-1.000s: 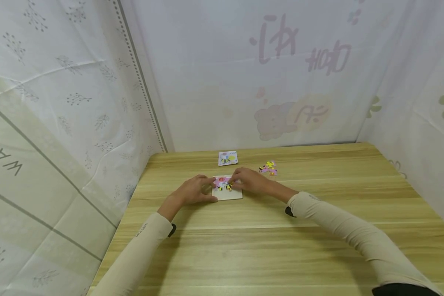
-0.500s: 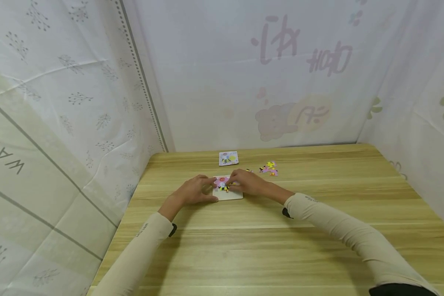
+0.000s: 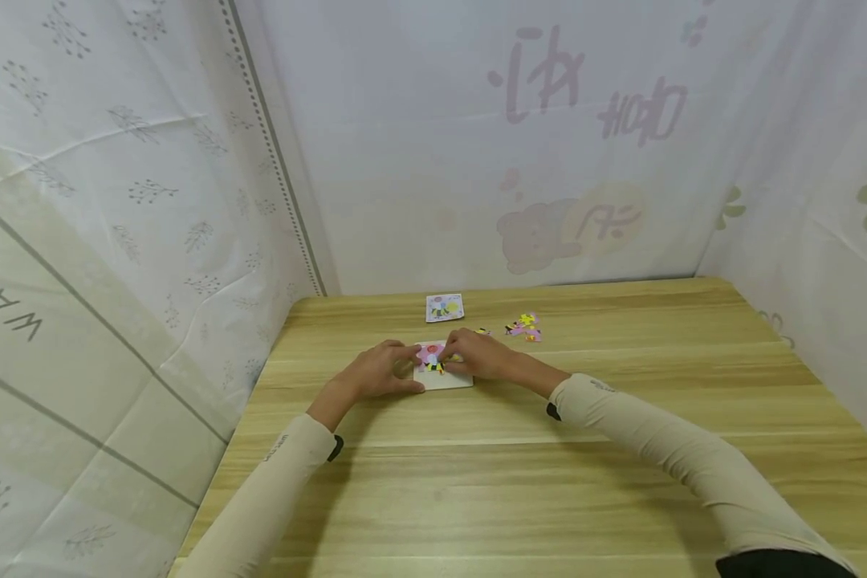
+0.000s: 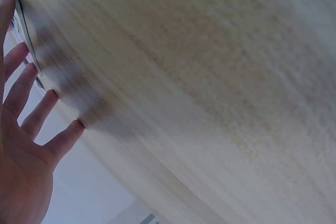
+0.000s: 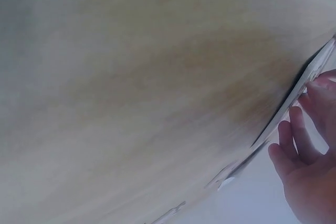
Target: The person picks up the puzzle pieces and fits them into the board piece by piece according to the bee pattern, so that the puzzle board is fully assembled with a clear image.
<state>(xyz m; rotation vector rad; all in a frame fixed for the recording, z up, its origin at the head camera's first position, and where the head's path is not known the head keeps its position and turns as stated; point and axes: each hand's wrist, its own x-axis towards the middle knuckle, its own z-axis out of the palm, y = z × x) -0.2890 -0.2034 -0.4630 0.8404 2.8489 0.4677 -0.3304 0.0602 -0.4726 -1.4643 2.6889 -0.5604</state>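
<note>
In the head view, a pale puzzle board (image 3: pixel 451 384) lies on the table, its upper left part covered by pink, black and yellow puzzle pieces showing a bee. My left hand (image 3: pixel 381 372) rests at the board's left side, thumb at the lower left corner and index finger near the upper left. The left wrist view shows this hand's fingers (image 4: pixel 38 116) spread and nearly straight. Over the board's right half, my right hand (image 3: pixel 484 355) pinches a puzzle piece (image 3: pixel 441 369) against the bee picture, thumb and index finger close together. The right hand covers part of the board.
Behind the board lies a square picture card (image 3: pixel 444 308) with the bee design. Several loose puzzle pieces (image 3: pixel 526 326) are heaped to the right, and another loose piece (image 3: pixel 482 331) lies just beyond the right hand. Patterned cloth (image 3: pixel 433 160) hangs behind the wooden table (image 3: pixel 433 498).
My right hand has shifted slightly left, bringing the pinched piece against the black-and-yellow pieces on the board. A loose piece beyond that hand has come into sight. The left hand stays put.
</note>
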